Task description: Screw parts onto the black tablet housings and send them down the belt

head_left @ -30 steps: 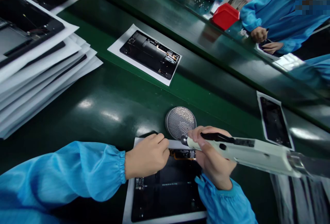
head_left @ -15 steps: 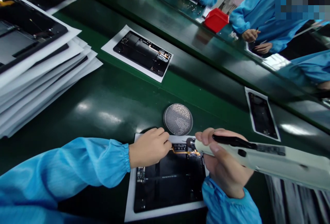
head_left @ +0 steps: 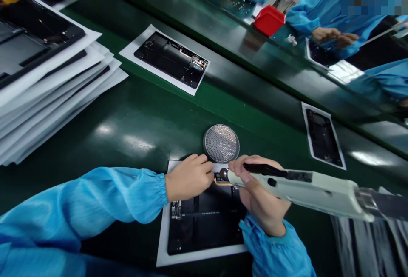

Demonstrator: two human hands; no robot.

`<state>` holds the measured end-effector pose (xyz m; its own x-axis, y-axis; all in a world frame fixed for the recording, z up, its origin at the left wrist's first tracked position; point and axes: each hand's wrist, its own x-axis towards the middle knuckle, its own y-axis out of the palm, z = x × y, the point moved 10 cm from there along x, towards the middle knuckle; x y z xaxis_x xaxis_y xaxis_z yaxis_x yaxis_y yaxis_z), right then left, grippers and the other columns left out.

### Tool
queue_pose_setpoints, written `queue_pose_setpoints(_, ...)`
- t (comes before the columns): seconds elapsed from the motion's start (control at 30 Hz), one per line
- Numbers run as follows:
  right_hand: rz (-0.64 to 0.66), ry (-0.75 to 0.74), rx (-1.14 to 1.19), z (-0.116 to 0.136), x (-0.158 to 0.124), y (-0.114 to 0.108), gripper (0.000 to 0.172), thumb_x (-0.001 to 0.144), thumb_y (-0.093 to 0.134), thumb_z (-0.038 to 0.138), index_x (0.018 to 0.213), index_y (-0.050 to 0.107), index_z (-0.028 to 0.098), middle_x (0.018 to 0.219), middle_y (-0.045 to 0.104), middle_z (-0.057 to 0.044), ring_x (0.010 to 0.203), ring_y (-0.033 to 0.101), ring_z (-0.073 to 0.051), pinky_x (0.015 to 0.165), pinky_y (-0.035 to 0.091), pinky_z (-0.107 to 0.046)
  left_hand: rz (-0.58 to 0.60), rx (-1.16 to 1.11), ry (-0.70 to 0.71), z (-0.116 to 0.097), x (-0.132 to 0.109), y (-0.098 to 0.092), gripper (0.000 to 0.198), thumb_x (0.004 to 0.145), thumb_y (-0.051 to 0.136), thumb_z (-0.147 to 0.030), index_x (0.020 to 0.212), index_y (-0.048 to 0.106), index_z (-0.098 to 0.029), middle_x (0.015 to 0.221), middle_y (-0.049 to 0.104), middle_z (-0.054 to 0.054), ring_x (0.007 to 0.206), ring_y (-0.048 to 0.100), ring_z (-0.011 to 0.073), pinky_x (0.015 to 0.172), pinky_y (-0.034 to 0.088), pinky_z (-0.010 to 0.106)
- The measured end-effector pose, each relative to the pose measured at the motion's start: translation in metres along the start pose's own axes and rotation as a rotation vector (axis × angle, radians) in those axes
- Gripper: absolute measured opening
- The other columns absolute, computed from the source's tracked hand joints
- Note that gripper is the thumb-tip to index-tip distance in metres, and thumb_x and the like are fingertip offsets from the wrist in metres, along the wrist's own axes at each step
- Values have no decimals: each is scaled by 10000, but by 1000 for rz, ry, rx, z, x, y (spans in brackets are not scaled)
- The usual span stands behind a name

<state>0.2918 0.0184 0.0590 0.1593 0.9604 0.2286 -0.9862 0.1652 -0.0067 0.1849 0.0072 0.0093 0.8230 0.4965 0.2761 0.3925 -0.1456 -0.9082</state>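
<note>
The left hand [head_left: 188,179] is being held closed at the top edge of a black housing [head_left: 204,226], which is being kept on white paper [head_left: 162,251]. A round screw tray [head_left: 221,143] is being kept just above. An orange flex cable [head_left: 219,182] is being neared by the tip of a screwdriver [head_left: 296,185], which is being gripped by the right hand [head_left: 259,196].

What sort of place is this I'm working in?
Probably an electronics assembly line in a factory: open device housings lie on white sheets along a green workbench, the right hand holds an electric screwdriver, and co-workers wear matching blue smocks.
</note>
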Motion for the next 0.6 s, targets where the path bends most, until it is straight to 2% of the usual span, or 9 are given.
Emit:
queue_pose_setpoints(0.3,12,38,-31,-5,-4,0,177,815,723,175,980,690,232,844,648,-34,827,652,-224,757,568,-440,-114,112,128,-19,-7,-8,217,951,525,-132,779,656,-114,790,580,75,735,497,204,591,279,346)
queue_pose_setpoints(0.47,25,31,-32,-4,-5,0,185,812,725,165,982,695,231,866,648,-36,812,648,-211,731,569,-415,-70,118,106,-23,-12,-8,226,962,494,-127,807,655,-91,841,596,112,780,526,223,602,318,344)
queue_pose_setpoints(0.6,51,37,-19,-7,-5,5,198,823,711,162,1005,690,236,867,646,-34,833,650,-220,765,562,-444,-95,95,72,-22,-16,-9,266,985,435,-109,857,666,-76,906,617,130,808,544,236,632,355,363)
